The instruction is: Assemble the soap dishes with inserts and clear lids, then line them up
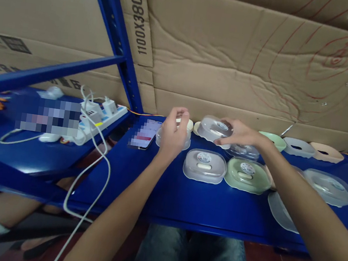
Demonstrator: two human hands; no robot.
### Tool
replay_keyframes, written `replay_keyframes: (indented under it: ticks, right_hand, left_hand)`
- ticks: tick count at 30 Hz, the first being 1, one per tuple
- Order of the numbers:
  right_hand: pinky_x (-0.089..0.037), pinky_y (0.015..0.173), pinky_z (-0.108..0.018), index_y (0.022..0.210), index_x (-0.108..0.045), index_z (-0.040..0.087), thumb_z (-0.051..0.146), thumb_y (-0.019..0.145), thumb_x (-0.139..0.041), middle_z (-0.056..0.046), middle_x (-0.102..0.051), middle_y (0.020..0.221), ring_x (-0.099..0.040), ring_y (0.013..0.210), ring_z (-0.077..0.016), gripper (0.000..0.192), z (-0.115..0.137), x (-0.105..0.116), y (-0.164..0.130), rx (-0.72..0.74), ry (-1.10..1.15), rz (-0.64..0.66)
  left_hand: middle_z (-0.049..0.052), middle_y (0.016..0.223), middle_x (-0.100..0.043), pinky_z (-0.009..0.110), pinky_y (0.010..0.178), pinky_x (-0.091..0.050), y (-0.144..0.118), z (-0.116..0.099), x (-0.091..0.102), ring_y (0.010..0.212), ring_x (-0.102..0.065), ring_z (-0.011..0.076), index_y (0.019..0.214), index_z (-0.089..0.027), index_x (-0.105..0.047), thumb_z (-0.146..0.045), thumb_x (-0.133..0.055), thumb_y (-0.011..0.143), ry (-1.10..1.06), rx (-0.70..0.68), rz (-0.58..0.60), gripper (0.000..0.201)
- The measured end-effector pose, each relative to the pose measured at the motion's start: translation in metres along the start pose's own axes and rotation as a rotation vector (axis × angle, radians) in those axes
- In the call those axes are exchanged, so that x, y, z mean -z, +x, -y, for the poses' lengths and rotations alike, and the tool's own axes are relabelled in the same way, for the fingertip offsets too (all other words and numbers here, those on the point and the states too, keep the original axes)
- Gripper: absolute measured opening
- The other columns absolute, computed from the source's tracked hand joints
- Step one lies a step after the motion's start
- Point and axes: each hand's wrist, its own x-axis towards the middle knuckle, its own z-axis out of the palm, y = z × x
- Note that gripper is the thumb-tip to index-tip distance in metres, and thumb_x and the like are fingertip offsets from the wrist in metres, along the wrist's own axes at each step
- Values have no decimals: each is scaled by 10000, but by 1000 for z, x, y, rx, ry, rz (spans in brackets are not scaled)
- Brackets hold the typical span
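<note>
My right hand (241,133) grips the right end of an oval box with a clear lid (215,128), tilted at the back of the blue table. My left hand (174,130) has its fingers curled above a clear lid (159,137). A cream-coloured piece (189,124) shows behind these fingers; what they hold, if anything, is hidden. In front lie a greyish lidded box (204,173) and a green lidded box (247,182), each with a round label and a pale oblong part on top. More clear lids (242,151) lie under my right hand.
At the back right stand a green tray (274,140), a grey tray (297,147) and a peach tray (326,153). Clear lids (331,187) lie by my right forearm. A phone (147,133), power strip (111,117) and white cable (108,173) are left. Cardboard (205,44) stands behind.
</note>
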Motion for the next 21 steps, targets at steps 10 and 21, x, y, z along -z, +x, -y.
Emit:
replay_keyframes:
  ticks: [10, 21]
  right_hand:
    - [-588, 1071, -466, 1465, -664, 209, 639, 717, -925, -149, -755, 1430, -728, 1273, -382, 901, -3, -28, 19, 71, -164, 125]
    - [-525, 1223, -519, 1595, -609, 225, 766, 823, -818, -171, -639, 1619, -638, 1464, -383, 965, -15, -33, 16, 117, -1, 121]
  left_hand:
    - [260, 1663, -559, 777, 1322, -147, -30, -1, -6, 1633, -346, 552, 1523, -135, -622, -637, -463, 1090, 770, -70, 490, 682]
    - [234, 1765, -449, 756, 1356, -120, -36, -4, -4, 1681, -264, 565, 1690, -168, -497, -644, -489, 1084, 885, -94, 552, 771]
